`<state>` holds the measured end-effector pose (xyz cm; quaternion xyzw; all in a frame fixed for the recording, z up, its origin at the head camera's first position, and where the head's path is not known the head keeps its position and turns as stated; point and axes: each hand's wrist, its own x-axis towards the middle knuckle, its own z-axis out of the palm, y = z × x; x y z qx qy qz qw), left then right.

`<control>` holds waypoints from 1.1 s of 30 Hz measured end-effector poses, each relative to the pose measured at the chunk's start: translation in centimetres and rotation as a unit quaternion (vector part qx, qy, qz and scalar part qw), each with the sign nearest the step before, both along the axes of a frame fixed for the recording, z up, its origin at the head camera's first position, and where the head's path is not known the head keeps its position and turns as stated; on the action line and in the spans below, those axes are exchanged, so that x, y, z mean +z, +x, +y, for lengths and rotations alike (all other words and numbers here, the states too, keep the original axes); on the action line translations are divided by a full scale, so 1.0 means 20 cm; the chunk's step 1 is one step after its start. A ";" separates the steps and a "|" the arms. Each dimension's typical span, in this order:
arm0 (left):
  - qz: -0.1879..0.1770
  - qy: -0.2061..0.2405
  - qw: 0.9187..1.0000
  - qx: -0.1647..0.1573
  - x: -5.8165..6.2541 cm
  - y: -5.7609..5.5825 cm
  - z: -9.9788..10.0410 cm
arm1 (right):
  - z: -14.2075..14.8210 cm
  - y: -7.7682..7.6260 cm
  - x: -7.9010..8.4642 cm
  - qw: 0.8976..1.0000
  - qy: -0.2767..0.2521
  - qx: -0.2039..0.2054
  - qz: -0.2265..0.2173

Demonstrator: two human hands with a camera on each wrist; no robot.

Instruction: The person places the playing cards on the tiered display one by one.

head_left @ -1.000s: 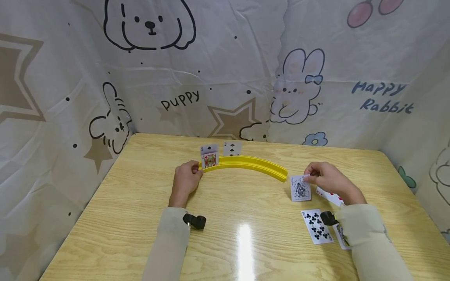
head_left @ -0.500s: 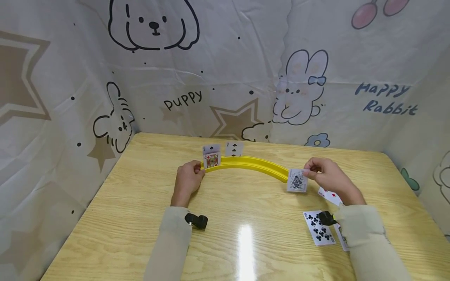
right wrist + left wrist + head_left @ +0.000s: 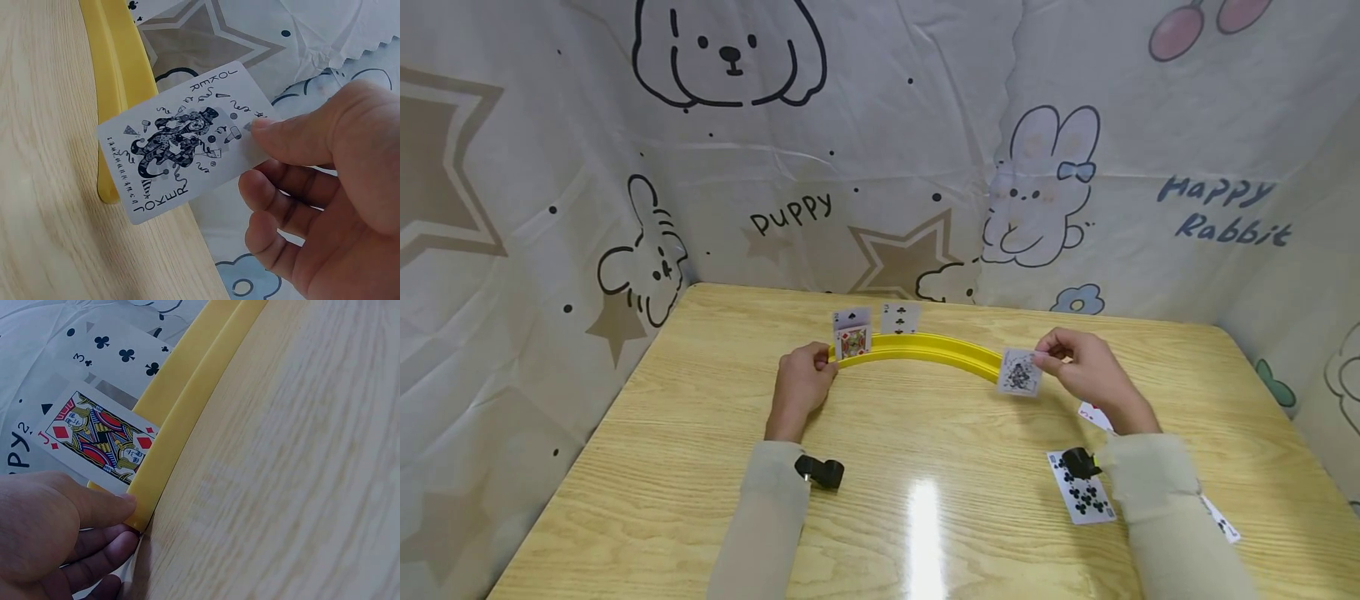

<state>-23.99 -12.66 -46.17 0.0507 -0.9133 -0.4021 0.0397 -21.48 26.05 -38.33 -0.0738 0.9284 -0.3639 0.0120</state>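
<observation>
A curved yellow card holder (image 3: 940, 348) lies across the back of the table. My left hand (image 3: 801, 387) pinches its left end, thumb on the front wall in the left wrist view. Close to that hand, the jack of diamonds (image 3: 103, 437) stands in the holder, overlapping a two of spades (image 3: 852, 316) behind it. To their right a three of clubs (image 3: 900, 318) stands upright. My right hand (image 3: 1092, 377) pinches a joker card (image 3: 181, 147) by one edge. In the head view the joker overlaps the holder's right end, hiding it.
On the table at right lie a ten of clubs (image 3: 1086, 500), a red-suit card (image 3: 1095, 416) partly under the right wrist, and another card (image 3: 1223, 521) showing past the right sleeve. A printed cloth (image 3: 775, 150) hangs behind the wooden table (image 3: 865, 467).
The right hand has carried the joker left and away from me, from beside the holder to over its right end. The left hand keeps its grip on the holder.
</observation>
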 end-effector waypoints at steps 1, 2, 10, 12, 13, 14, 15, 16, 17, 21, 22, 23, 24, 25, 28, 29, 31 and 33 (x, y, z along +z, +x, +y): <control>0.000 -0.001 1.000 0.000 0.00 0.00 0.00 | 0.00 0.00 0.00 1.000 -0.001 0.000 0.003; 0.001 -0.001 1.000 0.000 0.00 0.00 0.00 | -0.01 0.00 0.00 1.000 -0.003 0.001 0.006; 0.003 -0.005 1.000 0.000 0.01 0.00 0.00 | -0.06 -0.03 0.00 1.000 -0.023 -0.002 0.010; 0.001 -0.005 1.000 0.000 0.01 0.00 0.00 | -0.07 -0.03 0.01 1.000 -0.026 -0.001 0.009; 0.000 -0.005 1.000 0.000 0.01 0.00 0.00 | -0.08 -0.03 0.01 1.000 -0.030 0.000 0.008; 0.000 -0.004 1.000 0.000 0.01 0.00 0.00 | -0.09 -0.04 0.01 0.999 -0.032 0.000 0.007; -0.001 -0.004 1.000 0.000 0.01 0.00 0.00 | -0.10 -0.04 0.01 0.999 -0.033 0.001 0.007; 0.000 -0.004 1.000 0.001 0.01 0.00 0.00 | -0.10 -0.04 0.01 0.999 -0.034 0.001 0.008; 0.000 -0.004 1.000 0.001 0.01 0.00 0.00 | -0.11 -0.05 0.01 0.999 -0.036 0.002 0.008; 0.005 -0.004 1.000 0.001 0.01 0.00 0.00 | -0.13 -0.06 0.00 0.999 -0.035 0.006 0.020; 0.007 -0.005 1.000 0.001 0.01 0.00 0.00 | -0.14 -0.07 -0.01 0.999 -0.035 0.006 0.022; 0.008 -0.005 1.000 0.000 0.01 0.00 0.00 | -0.14 -0.07 -0.01 0.999 -0.034 0.007 0.024; 0.009 -0.004 1.000 0.000 0.01 0.00 0.00 | -0.15 -0.08 -0.01 0.999 -0.033 0.007 0.024; 0.009 -0.004 1.000 0.000 0.01 0.00 0.00 | -0.16 -0.08 -0.01 0.999 -0.033 0.007 0.025; 0.007 -0.005 1.000 0.000 0.01 0.00 0.00 | -0.18 -0.10 -0.01 0.999 -0.038 0.008 0.020; 0.005 -0.005 1.000 0.001 0.01 0.00 0.00 | -0.19 -0.10 -0.02 0.999 -0.040 0.009 0.020; -0.001 -0.005 1.000 0.002 0.01 0.00 0.00 | -0.20 -0.11 -0.02 0.999 -0.042 0.009 0.019; -0.005 -0.004 1.000 0.003 0.00 0.00 0.00 | -0.22 -0.11 -0.03 0.999 -0.043 0.008 0.019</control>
